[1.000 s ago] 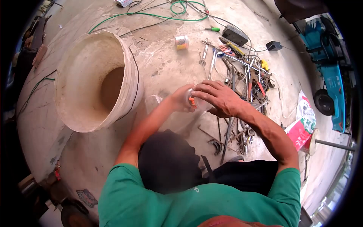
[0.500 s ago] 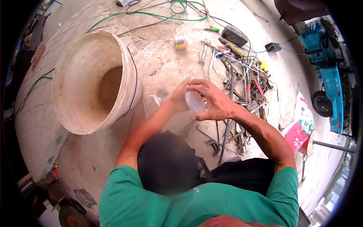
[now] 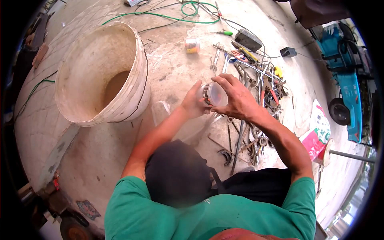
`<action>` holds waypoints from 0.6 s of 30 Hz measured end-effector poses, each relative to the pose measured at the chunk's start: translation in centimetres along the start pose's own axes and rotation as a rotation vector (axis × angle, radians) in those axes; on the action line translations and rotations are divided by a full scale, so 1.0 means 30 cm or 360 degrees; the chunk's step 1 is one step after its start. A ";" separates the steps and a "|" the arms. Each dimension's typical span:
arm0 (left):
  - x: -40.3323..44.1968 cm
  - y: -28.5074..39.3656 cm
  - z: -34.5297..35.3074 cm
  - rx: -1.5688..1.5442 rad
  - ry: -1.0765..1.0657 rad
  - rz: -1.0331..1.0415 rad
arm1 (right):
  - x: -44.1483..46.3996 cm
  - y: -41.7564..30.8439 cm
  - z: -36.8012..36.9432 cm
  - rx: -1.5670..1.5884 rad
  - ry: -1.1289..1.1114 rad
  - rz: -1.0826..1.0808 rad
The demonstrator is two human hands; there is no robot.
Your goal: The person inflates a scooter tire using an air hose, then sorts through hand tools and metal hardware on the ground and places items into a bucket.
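My left hand (image 3: 191, 101) is wrapped round the side of a small clear plastic jar (image 3: 205, 95) with small dark and orange-red items inside. My right hand (image 3: 239, 98) grips a round translucent lid (image 3: 218, 94) by its edge, thumb below and fingers above. The lid is at the jar's right end; whether it is seated or just apart from it I cannot tell. Just right of my hands lies a pile of metal tools (image 3: 262, 86), with wrenches and red-handled pliers (image 3: 274, 95). Part of the jar is hidden behind the lid and fingers.
A large off-white bucket (image 3: 140, 94) leans at the left, brown inside its bottom. A second small jar (image 3: 192, 45), a green-handled screwdriver (image 3: 225, 33), a black box (image 3: 248, 39) and a green hose (image 3: 160, 16) lie farther off. A blue vehicle (image 3: 352, 92) stands right.
My hands have turned the jar and lid rightward, so the jar's contents now show beside the lid. The bucket appears tilted differently and slightly higher in view.
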State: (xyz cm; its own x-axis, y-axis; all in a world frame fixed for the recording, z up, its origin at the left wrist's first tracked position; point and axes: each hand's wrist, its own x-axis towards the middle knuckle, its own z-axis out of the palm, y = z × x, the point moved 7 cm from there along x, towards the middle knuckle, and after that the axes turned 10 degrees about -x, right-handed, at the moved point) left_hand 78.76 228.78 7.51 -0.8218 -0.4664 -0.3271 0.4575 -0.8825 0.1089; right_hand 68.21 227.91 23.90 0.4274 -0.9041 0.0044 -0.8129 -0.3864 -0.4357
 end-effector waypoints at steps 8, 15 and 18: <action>0.004 -0.001 0.098 0.0018 0.0488 0.0273 | -0.023 0.060 0.076 -0.0081 -0.0027 -0.0092; -0.044 0.077 0.116 0.1240 0.0512 0.1127 | -0.063 0.223 0.208 0.1235 -0.0438 0.1069; -0.080 0.097 0.190 0.1529 0.0366 0.1622 | -0.070 0.193 0.204 0.1739 -0.0355 0.1133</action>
State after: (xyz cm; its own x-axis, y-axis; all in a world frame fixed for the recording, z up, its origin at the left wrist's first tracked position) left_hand 80.14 226.98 13.98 -0.1620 -0.9756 0.1479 0.3252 0.0887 0.9415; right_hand 65.02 228.69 15.86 0.1839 -0.7569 -0.6271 -0.1949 0.5973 -0.7780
